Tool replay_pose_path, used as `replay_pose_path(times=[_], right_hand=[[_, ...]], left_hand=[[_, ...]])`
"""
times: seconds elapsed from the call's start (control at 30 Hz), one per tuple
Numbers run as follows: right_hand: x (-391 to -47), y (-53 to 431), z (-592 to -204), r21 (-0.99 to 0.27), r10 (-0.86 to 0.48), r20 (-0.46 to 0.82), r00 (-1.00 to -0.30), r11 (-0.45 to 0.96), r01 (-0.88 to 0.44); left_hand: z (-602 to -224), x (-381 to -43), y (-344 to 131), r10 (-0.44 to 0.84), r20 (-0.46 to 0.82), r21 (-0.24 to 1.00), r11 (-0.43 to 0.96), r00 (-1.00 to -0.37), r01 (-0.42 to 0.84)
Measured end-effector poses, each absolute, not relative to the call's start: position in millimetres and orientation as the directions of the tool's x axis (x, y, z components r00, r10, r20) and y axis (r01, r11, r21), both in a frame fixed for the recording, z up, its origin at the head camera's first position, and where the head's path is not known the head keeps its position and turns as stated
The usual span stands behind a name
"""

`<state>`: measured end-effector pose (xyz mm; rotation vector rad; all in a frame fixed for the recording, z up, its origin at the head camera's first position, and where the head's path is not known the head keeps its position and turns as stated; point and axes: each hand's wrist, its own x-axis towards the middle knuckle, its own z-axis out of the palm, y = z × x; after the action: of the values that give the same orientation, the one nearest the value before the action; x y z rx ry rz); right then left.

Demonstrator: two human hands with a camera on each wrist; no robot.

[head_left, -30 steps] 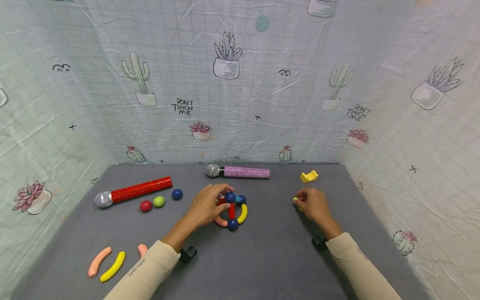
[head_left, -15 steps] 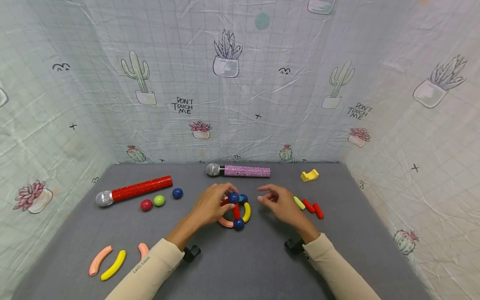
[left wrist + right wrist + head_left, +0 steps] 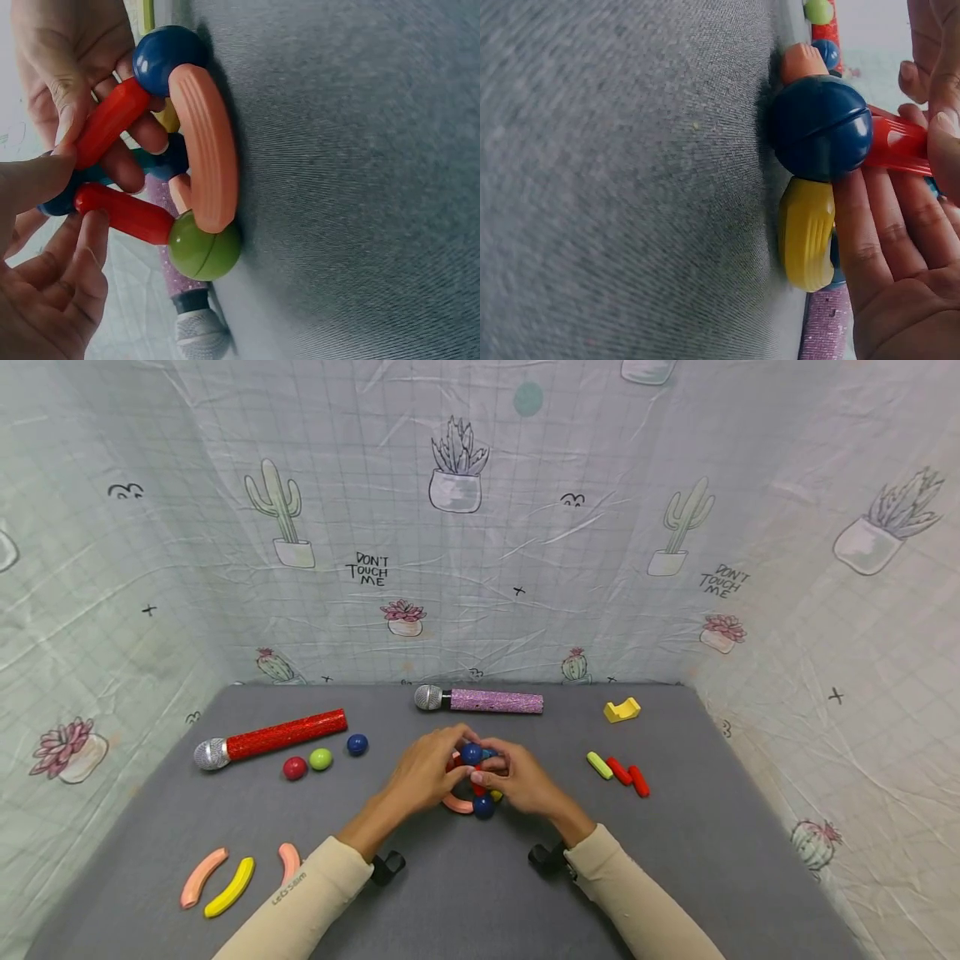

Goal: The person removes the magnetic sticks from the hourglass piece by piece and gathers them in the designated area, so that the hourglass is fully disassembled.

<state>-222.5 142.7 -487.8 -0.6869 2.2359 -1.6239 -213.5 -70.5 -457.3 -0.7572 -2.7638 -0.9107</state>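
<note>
A frame of balls and rods stands mid-table, its short rods leaning up to a blue ball (image 3: pixel 471 753) at the peak. My left hand (image 3: pixel 427 768) grips that ball between thumb and fingers. From the other side my right hand (image 3: pixel 525 781) pinches a red rod (image 3: pixel 112 124) just below the peak, fingers behind it. A second red rod (image 3: pixel 124 214) and a teal rod (image 3: pixel 145 157) also slope upward. Around the base run a peach curved rod (image 3: pixel 204 150), a yellow curved rod (image 3: pixel 808 236), a green ball (image 3: pixel 204 247) and a front blue ball (image 3: pixel 821 127).
Left lie a red toy microphone (image 3: pixel 285 735), loose red (image 3: pixel 295 767), green (image 3: pixel 321 759) and blue balls (image 3: pixel 357 744), and curved rods (image 3: pixel 230 887). Behind is a purple microphone (image 3: pixel 495 702). At right are a yellow cradle-shaped block (image 3: pixel 622 710) and short rods (image 3: pixel 618 771).
My right hand has let go of the short light-green rod beside two red ones and moved left to the frame. The frame has shifted slightly right, with my left hand still holding its top.
</note>
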Motion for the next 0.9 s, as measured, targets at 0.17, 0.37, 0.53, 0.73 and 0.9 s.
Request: replay_pose_path(times=[0.17,0.37,0.53,0.73,0.9], right_hand=[[-222.3,139.6,-487.8,-0.956,-0.511,0.031,-0.859,0.236,-0.175],[-221.5,138.7,-487.8,-0.959,-0.496,0.026,-0.868,0.232,-0.161],[-222.0,138.5,-489.5,-0.960,-0.488,0.032,-0.872,0.228,-0.162],[-222.2,137.7,-490.6,-0.960,-0.488,0.039,-0.872,0.223,-0.168],[-222.4,138.8,-490.6,-0.970,-0.504,0.028,-0.863,0.195,-0.145]], left_hand=[[-459.6,-212.6,-71.0,0.412,0.308,0.492,0.703,-0.858,0.514],[-461.2,-210.3,-70.7,0.394,0.343,0.482,0.705,-0.853,0.520],[-464.1,-207.9,-71.0,0.372,0.371,0.492,0.699,-0.851,0.520],[-466.5,-207.8,-74.5,0.326,0.340,0.580,0.666,-0.882,0.470],[-461.4,-211.9,-89.3,0.260,0.329,0.629,0.657,-0.908,0.416]])
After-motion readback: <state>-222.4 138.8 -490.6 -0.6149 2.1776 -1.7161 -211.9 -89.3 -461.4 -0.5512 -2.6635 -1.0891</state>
